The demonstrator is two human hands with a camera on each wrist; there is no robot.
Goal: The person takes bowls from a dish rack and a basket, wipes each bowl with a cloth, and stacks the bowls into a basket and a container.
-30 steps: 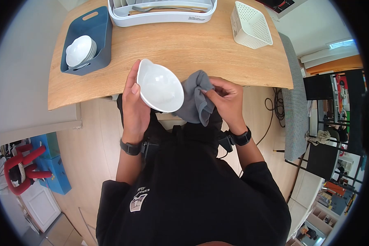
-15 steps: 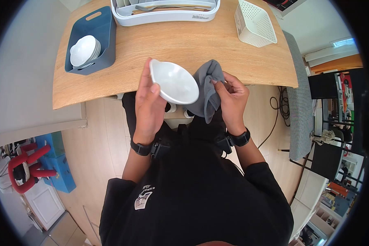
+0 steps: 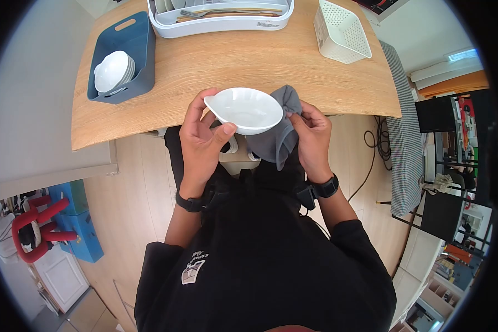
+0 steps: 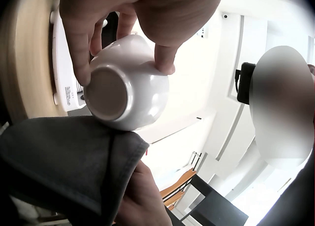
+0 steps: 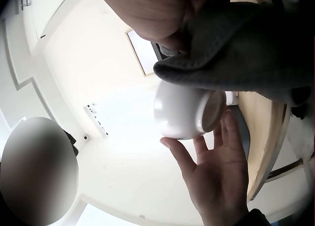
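Note:
My left hand [image 3: 201, 144] grips a white bowl [image 3: 248, 108] by its left side, thumb and fingers at the rim near a pointed lip. The bowl is tilted above the table's front edge; its round foot [image 4: 109, 92] shows in the left wrist view. In my right hand [image 3: 315, 141] is a grey cloth [image 3: 275, 143], pinched between thumb and fingers. Part of the cloth lies against the bowl's right side and the rest hangs down. From the right wrist, the cloth [image 5: 231, 53] overlaps the bowl's side, and my left fingers [image 5: 229, 132] show beneath the bowl.
At the table's left stands a blue-grey bin [image 3: 144, 66] holding several stacked white bowls [image 3: 112, 72]. A white rack [image 3: 221, 26] with chopsticks and a fork is at the back. A white perforated basket [image 3: 343, 36] sits at the right of the wooden table [image 3: 232, 61].
The bowl has moved right, up to the cloth, and turned so its pointed lip faces left and its opening looks narrower. My right hand keeps its pinch on the cloth.

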